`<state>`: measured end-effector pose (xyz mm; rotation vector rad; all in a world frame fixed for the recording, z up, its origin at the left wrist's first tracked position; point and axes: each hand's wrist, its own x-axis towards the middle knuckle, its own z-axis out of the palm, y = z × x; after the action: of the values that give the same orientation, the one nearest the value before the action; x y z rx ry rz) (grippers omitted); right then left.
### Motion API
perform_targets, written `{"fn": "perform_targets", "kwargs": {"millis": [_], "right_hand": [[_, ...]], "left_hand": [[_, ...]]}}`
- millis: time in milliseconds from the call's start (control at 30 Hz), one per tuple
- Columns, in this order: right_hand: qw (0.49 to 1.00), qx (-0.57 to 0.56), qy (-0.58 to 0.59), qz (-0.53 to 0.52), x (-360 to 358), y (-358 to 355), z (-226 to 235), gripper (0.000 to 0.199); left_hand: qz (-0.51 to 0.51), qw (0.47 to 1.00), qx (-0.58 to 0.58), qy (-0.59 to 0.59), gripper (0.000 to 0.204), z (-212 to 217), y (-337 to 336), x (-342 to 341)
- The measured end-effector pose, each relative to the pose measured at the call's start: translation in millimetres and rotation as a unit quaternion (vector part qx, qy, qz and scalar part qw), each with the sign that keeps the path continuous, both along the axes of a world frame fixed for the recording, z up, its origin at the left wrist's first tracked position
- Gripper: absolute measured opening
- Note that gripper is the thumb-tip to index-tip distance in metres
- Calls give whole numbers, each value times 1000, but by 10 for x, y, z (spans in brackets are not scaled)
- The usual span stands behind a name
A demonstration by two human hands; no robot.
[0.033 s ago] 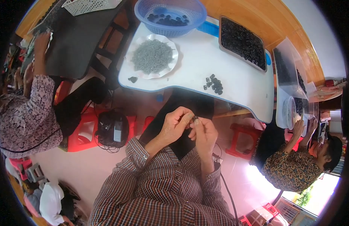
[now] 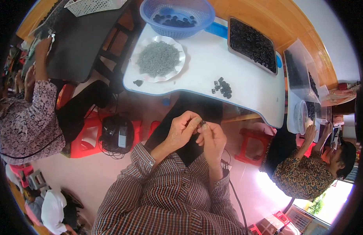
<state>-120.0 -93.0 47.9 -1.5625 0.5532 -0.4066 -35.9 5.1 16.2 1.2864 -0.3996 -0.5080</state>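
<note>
Head view: left hand (image 2: 181,131) and right hand (image 2: 213,139) meet just near of the white table (image 2: 248,98), fingertips pinched narrowly on one small dark part (image 2: 203,124) held between them. Far of the hands: loose dark parts (image 2: 224,87); far left, white plate (image 2: 177,70) of grey pieces (image 2: 158,58); blue basket (image 2: 177,23) farthest.

Two hands (image 2: 183,129), one basket (image 2: 177,16), one plate (image 2: 139,72)

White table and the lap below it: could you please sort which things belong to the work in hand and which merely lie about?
In use: left hand, right hand, small dark part, loose black parts pile, white plate of grey screws.
Lying about: red plastic stool, black device.
</note>
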Motion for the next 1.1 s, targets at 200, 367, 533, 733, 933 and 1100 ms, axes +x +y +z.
{"fn": "perform_targets", "kwargs": {"millis": [200, 367, 533, 733, 933, 1100], "right_hand": [[1000, 21, 3, 1, 7, -19, 18, 15], [1000, 14, 15, 2, 13, -22, 2, 15], [1000, 4, 18, 0, 3, -31, -43, 15], [1000, -15, 16, -9, 18, -22, -42, 13], [999, 24, 12, -20, 17, -87, -41, 12], [999, 30, 26, -22, 8, -120, -7, 13]], "left_hand": [[11, 1000, 15, -1, 16, 3, -19, 1], [13, 1000, 19, -13, 17, 42, -24, -5], [24, 999, 19, -14, 15, 12, -50, -29], [43, 998, 18, -31, 15, -24, -104, -72], [11, 999, -5, 37, 15, -10, -139, -47], [-6, 1000, 5, 20, 18, 38, -134, -22]]}}
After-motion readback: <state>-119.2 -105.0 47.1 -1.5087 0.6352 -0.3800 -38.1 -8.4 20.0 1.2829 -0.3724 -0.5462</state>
